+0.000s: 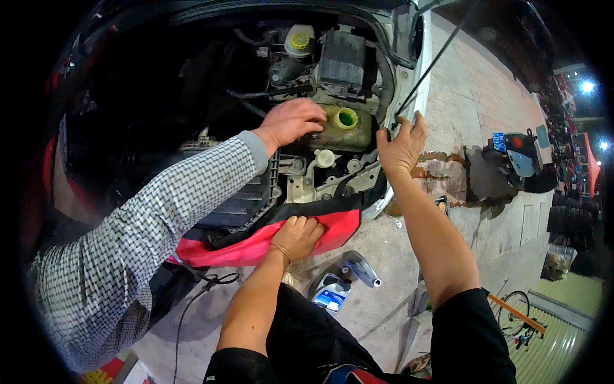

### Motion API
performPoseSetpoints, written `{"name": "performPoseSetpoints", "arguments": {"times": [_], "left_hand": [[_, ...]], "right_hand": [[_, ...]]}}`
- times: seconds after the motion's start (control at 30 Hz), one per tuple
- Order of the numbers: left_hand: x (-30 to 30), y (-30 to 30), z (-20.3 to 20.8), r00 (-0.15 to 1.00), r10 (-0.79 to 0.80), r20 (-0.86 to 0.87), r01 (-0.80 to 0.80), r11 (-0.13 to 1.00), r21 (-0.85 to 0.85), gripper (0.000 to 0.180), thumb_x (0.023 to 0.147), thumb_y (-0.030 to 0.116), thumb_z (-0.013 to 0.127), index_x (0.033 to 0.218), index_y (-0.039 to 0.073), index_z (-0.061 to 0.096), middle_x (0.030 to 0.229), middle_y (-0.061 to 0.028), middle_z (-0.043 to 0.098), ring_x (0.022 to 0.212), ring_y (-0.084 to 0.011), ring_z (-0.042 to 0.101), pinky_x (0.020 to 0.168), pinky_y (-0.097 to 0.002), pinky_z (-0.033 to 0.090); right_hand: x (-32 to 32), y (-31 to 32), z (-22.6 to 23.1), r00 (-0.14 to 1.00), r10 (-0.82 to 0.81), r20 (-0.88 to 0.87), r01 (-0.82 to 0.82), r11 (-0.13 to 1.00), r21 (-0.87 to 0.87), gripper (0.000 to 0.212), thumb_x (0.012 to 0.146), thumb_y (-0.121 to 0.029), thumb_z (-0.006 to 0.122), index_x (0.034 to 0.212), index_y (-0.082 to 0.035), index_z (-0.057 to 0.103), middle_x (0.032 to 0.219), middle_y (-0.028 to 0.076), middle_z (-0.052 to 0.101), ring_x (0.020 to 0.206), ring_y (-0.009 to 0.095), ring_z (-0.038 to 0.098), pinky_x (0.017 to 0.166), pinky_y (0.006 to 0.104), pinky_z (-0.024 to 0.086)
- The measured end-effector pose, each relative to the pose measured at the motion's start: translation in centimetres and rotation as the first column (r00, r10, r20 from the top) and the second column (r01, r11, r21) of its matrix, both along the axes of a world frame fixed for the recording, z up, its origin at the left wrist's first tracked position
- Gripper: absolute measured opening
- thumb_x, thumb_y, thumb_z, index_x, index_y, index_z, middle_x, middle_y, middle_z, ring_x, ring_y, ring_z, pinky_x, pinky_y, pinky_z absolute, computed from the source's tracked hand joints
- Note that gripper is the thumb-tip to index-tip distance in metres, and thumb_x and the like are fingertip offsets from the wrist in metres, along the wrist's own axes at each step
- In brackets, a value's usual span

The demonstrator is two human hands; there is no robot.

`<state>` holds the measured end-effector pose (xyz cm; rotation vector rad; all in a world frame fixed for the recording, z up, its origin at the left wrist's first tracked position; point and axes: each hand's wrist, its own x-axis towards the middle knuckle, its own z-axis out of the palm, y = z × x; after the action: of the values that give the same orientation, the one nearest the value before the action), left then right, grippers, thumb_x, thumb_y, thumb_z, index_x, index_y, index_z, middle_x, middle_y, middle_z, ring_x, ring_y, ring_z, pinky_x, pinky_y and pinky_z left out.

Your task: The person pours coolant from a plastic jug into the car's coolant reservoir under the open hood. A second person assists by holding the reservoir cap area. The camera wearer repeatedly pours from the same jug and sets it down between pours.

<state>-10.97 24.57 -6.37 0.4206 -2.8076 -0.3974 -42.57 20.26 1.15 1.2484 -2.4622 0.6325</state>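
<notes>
My left hand rests on a red fender cover draped over the car's front edge, its fingers bent together over the cloth. On the fender edge beside the thin hood prop rod lies my right hand, fingers apart, holding nothing that I can see. Between my hands and farther in sits a translucent, yellowish fluid tank. Its round filler neck is uncapped, with green inside. A co-worker's hand, in a checkered sleeve reaching from the left, touches the tank's left end.
A white reservoir with a yellow cap and a black box stand deeper in the engine bay. Two bottles, one grey and one blue-labelled, are on the ground by my legs. A parked scooter and a bicycle are off right.
</notes>
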Motion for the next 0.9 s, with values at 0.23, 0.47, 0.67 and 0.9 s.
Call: {"name": "performPoseSetpoints", "arguments": {"times": [0.23,0.47,0.67,0.9], "left_hand": [[-0.6,0.2,-0.7,1.0,-0.03,-0.009,0.03,0.999,-0.015,0.028,0.078,0.032,0.067,0.097,0.012,0.065,0.089,-0.0055,0.057,0.08,-0.0237,0.055,0.07,-0.0378,0.043],[-0.6,-0.1,-0.8,0.999,-0.039,0.011,0.039,0.999,-0.027,0.022,0.081,0.024,0.061,0.099,0.013,0.065,0.091,-0.0059,0.057,0.08,-0.0238,0.055,0.07,-0.0378,0.043],[0.7,0.6,0.4,0.997,0.055,0.055,-0.054,0.998,-0.028,0.021,0.083,0.022,0.057,0.101,0.014,0.064,0.091,-0.0058,0.057,0.08,-0.0238,0.056,0.07,-0.038,0.043],[-0.1,0.5,-0.1,1.0,0.007,0.026,-0.006,1.0,-0.026,0.02,0.081,0.021,0.059,0.098,0.012,0.064,0.09,-0.0063,0.058,0.079,-0.0245,0.055,0.069,-0.0385,0.043]], "right_hand": [[-0.5,0.7,0.1,0.999,-0.031,0.007,0.031,1.0,-0.006,0.051,0.077,-0.031,0.072,0.12,-0.005,0.062,0.15,0.022,0.034,0.138,0.042,0.032,0.113,0.053,0.03],[-0.6,0.6,-0.1,0.999,-0.042,0.019,0.043,0.999,-0.015,0.051,0.076,-0.03,0.071,0.12,-0.005,0.062,0.151,0.023,0.035,0.139,0.042,0.031,0.114,0.0526,0.029],[1.2,-1.2,0.1,0.999,0.044,0.029,-0.043,0.998,-0.045,0.052,0.076,-0.031,0.072,0.12,-0.005,0.062,0.15,0.022,0.035,0.138,0.041,0.032,0.114,0.0523,0.03],[0.0,-0.2,-0.2,1.0,-0.013,-0.013,0.013,1.0,-0.028,0.05,0.076,-0.031,0.073,0.117,-0.006,0.062,0.149,0.021,0.036,0.139,0.039,0.032,0.111,0.0531,0.032]]}}
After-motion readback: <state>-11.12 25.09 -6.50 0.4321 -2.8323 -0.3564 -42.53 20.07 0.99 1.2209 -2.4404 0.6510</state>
